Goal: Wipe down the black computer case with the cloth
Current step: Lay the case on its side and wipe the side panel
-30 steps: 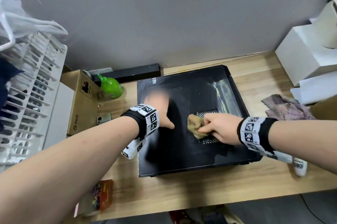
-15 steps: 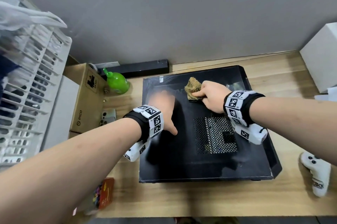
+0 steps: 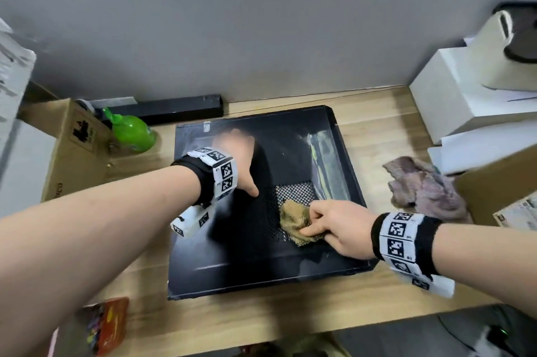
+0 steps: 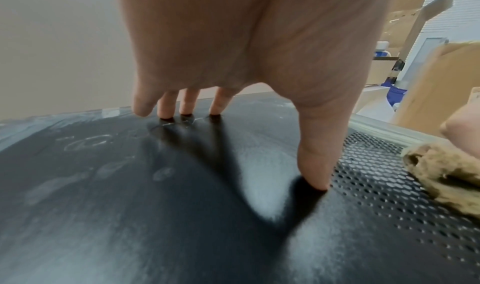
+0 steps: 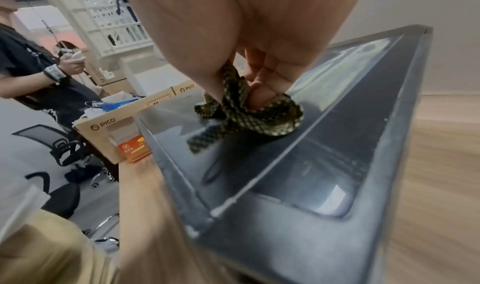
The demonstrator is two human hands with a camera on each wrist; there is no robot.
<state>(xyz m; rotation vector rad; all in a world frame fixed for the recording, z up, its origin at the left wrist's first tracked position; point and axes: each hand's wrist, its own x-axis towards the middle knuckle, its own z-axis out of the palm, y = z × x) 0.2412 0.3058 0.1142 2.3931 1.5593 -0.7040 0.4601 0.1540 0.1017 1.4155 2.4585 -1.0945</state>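
The black computer case (image 3: 232, 263) lies flat on the wooden desk, its dusty top panel (image 4: 130, 206) showing smears and a perforated vent (image 3: 293, 191). My right hand (image 3: 334, 226) grips a crumpled tan cloth (image 3: 296, 221) and presses it onto the vent near the case's front right; in the right wrist view the fingers curl round the cloth (image 5: 249, 114). My left hand (image 3: 238, 159) rests spread on the back left of the panel, fingertips (image 4: 187, 109) and thumb touching the case and holding nothing. The cloth (image 4: 446, 177) sits just right of that thumb.
A green spray bottle (image 3: 133, 132) and a cardboard box (image 3: 69, 147) stand left of the case. A purple-grey rag (image 3: 424, 191) lies on the desk to the right, beside white boxes (image 3: 465, 100). A long black bar (image 3: 171, 108) lies along the wall. Other people are at the left in the right wrist view.
My right hand carried the cloth to the case's far edge, then back toward me onto the vent. The left hand has stayed planted on the panel.
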